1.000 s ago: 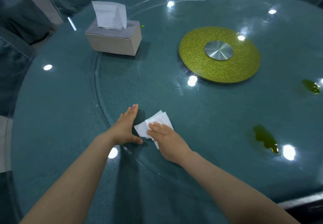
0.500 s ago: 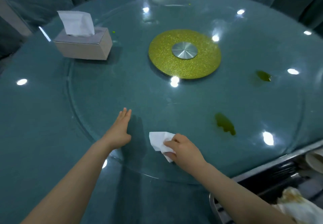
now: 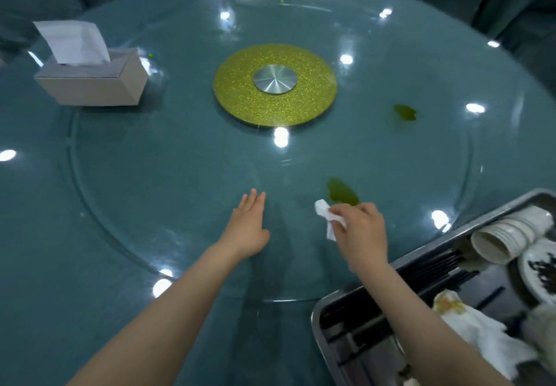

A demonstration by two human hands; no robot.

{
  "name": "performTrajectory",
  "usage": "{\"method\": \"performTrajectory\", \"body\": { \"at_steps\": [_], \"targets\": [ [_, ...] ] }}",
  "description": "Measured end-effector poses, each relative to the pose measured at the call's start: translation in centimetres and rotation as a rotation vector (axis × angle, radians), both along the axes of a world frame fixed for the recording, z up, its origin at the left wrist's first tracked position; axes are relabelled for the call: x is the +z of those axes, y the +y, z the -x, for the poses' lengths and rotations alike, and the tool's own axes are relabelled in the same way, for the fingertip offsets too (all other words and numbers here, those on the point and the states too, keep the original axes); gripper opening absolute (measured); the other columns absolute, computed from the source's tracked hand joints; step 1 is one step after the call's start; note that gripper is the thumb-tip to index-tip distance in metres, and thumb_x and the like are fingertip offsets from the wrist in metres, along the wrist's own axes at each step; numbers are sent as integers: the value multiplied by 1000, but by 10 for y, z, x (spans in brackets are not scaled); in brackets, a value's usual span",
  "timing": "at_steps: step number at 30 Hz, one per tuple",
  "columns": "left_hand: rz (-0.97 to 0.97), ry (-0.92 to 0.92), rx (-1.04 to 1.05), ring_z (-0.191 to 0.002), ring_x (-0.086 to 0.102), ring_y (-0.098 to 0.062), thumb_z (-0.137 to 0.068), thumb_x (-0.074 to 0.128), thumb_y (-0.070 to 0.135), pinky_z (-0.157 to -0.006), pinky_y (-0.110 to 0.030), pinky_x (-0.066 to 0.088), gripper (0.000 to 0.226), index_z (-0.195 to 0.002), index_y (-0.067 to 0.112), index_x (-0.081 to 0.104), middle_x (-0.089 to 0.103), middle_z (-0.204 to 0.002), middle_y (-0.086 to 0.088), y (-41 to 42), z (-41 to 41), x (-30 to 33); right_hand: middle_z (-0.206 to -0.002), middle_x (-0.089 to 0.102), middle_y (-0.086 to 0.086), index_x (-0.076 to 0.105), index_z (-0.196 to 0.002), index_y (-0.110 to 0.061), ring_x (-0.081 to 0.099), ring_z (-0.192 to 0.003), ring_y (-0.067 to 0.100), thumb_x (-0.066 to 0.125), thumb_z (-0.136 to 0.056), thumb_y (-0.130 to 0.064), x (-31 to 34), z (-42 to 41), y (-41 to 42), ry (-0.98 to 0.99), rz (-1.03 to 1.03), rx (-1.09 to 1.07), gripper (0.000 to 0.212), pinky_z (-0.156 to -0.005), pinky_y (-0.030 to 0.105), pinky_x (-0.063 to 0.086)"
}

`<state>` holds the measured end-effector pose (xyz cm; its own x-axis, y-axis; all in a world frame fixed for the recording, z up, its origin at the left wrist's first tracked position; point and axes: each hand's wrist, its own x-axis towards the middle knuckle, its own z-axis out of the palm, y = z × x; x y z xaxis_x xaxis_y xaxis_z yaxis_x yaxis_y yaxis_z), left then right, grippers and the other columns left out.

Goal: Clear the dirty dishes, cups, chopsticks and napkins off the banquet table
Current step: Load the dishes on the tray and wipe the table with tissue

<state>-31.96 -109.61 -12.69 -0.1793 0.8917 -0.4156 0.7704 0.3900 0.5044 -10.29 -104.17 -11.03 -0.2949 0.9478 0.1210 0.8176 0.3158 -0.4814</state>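
Note:
My right hand [image 3: 362, 229] grips a crumpled white napkin [image 3: 326, 214] just short of a green spill [image 3: 343, 193] on the glass turntable [image 3: 180, 175]. My left hand [image 3: 248, 226] lies flat on the glass with straight fingers, a little to the left of the napkin. A second green spill [image 3: 405, 112] lies farther right. At lower right a metal tray [image 3: 322, 313] holds stacked white cups [image 3: 505, 235], black chopsticks [image 3: 436, 268], a dirty plate [image 3: 538, 268] and stained napkins [image 3: 475, 328].
A tissue box [image 3: 90, 81] with a sheet sticking up stands at the far left. A glittery yellow-green disc [image 3: 240, 96] with a metal hub sits at the table's centre. Covered chairs ring the far edge.
My right hand crumpled the folded napkin, lifted it and carried it rightward to the near green spill. My left hand stayed flat on the glass. The tray came into view.

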Motion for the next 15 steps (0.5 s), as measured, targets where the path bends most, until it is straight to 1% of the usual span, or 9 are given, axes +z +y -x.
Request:
{"method": "performTrajectory", "body": {
  "at_steps": [2, 3, 5, 7, 9, 11, 13, 15],
  "targets": [
    [26, 64, 32, -146, -13, -24, -89, 53, 24, -117, -47, 0, 85, -152, 19, -6, -16, -159, -4, 13, -11, -4, -91, 68, 12, 73, -105, -15, 55, -99, 32, 67, -80, -6, -2, -24, 17, -13, 56, -108, 27, -73, 26, 35],
    [62, 90, 59, -146, -16, -26, -90, 55, 35, -116, -49, -2, 90, -151, 22, -10, -20, -158, -4, 19, -15, -7, -96, 69, 11, 72, -108, -14, 53, -101, 31, 64, -83, -6, -5, -34, 25, -26, 64, -126, 27, -72, 24, 32],
    [159, 116, 83, -142, -26, -30, -82, 55, 60, -113, -53, -9, 105, -148, 28, -20, -31, -154, -5, 25, -22, -13, -104, 69, 11, 70, -112, -13, 51, -102, 31, 57, -88, -5, -7, -51, 40, -51, 81, -157, 28, -77, 28, 35],
    [232, 137, 52, -136, -37, -33, -69, 55, 78, -109, -56, -15, 121, -143, 32, -30, -43, -147, -7, 27, -26, -19, -109, 67, 12, 68, -116, -12, 51, -102, 32, 51, -91, -3, -8, -62, 53, -64, 78, -180, 32, -81, 33, 38],
    [271, 158, 18, -130, -44, -34, -56, 55, 86, -106, -58, -19, 133, -136, 35, -38, -54, -136, -7, 27, -27, -22, -112, 64, 14, 67, -119, -11, 50, -103, 34, 46, -92, -1, -11, -68, 64, -83, 77, -212, 35, -84, 34, 38],
    [301, 152, -1, -122, -51, -31, -48, 57, 88, -105, -59, -21, 140, -126, 38, -48, -63, -124, -4, 28, -24, -22, -111, 59, 14, 66, -119, -9, 51, -103, 32, 45, -93, -3, -16, -69, 72, -87, 88, -253, 35, -84, 33, 40],
    [327, 141, -22, -115, -54, -29, -43, 61, 87, -104, -60, -21, 142, -109, 43, -56, -67, -113, -1, 28, -21, -20, -108, 54, 11, 67, -116, -7, 52, -102, 30, 46, -92, -6, -21, -64, 74, -49, 149, -305, 32, -83, 32, 42],
    [340, 144, -36, -112, -55, -28, -41, 64, 85, -104, -60, -21, 143, -100, 44, -59, -69, -109, -1, 28, -20, -18, -106, 53, 8, 66, -110, -4, 53, -103, 31, 47, -91, -8, -22, -54, 70, -23, 190, -345, 27, -83, 33, 44]
  ]
}}
